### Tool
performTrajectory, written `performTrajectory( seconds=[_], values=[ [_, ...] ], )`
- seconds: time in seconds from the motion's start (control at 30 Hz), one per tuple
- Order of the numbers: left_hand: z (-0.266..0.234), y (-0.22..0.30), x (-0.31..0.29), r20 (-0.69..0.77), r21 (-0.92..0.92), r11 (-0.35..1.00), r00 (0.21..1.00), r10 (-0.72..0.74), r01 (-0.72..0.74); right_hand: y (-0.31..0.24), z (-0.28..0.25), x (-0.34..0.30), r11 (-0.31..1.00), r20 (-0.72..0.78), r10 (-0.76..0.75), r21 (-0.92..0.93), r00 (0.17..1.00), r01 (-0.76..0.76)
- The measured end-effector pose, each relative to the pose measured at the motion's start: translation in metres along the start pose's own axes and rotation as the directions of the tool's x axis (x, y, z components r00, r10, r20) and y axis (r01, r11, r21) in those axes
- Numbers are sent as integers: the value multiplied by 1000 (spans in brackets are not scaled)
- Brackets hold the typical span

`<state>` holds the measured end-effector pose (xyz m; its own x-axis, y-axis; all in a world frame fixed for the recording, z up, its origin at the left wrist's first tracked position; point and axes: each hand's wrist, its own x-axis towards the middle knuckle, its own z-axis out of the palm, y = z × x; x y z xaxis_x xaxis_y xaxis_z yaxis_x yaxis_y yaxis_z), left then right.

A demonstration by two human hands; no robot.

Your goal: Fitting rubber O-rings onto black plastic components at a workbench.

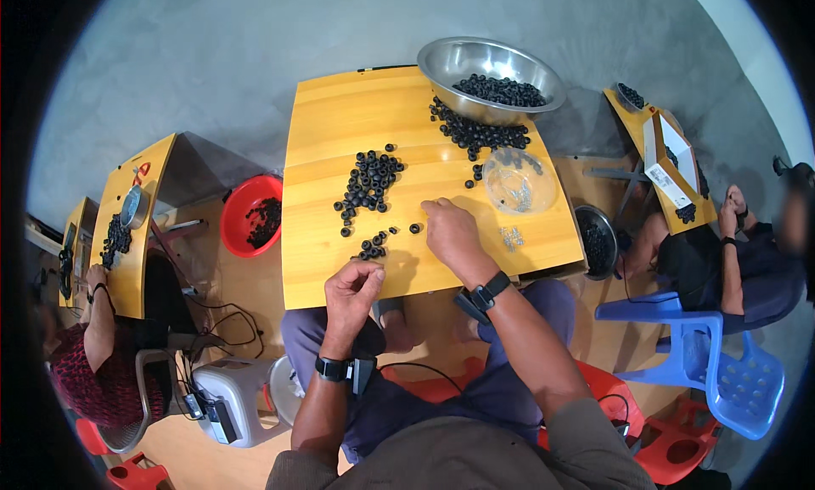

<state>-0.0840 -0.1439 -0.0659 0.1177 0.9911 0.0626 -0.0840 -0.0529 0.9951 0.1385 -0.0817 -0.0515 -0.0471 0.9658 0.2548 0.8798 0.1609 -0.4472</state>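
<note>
My left hand is at the near edge of the wooden table, thumb and fingers closed together. Whatever they hold, if anything, is too small to make out. Just beyond it lies a small group of black ring-like parts. My right hand rests over the middle of the tabletop with its fingers curled in, and what is in them is hidden. A single black part sits to its left. A larger loose pile of the same parts spreads farther to the left.
At the back right a steel bowl holds black parts, with more heaped before it. A clear plastic tub contains small metal pieces; others lie nearby. A red basin stands on the floor. Co-workers sit left and right, near a blue chair.
</note>
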Motion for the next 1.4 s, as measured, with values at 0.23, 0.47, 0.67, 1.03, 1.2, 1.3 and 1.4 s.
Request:
performTrajectory(
  seconds=[0.23, 0.47, 0.67, 1.03, 1.2, 1.3, 1.4],
  values=[
    [3, 0, 1, -38, -11, 998, 998, -58, 58, 1, -2, -24, 969, -125, 69, 243, 990, -37],
    [7, 5, 1, -44, 1, 998, 997, -64, 64, -4, -4, -45, 1000, -83, -10, 29, 997, 12],
    [5, -3, 0, -50, -32, 998, 998, -50, 48, -10, -11, -45, 1000, -20, -28, -10, 999, 27],
    [52, 64, -49, 94, 90, 984, 985, 144, -153, -20, -57, -132, -485, 494, 63, 775, 867, -406],
    [70, 88, -60, 197, 233, 907, 930, 309, -351, -26, -55, -155, -508, 525, 82, 754, 847, -417],
    [76, 93, -65, 206, 265, 873, 909, 363, -409, -30, -52, -162, -521, 524, 86, 749, 848, -410],
    [78, 96, -69, 245, 325, 850, 905, 349, -415, -33, -54, -166, -548, 517, 87, 739, 852, -392]
  ],
)
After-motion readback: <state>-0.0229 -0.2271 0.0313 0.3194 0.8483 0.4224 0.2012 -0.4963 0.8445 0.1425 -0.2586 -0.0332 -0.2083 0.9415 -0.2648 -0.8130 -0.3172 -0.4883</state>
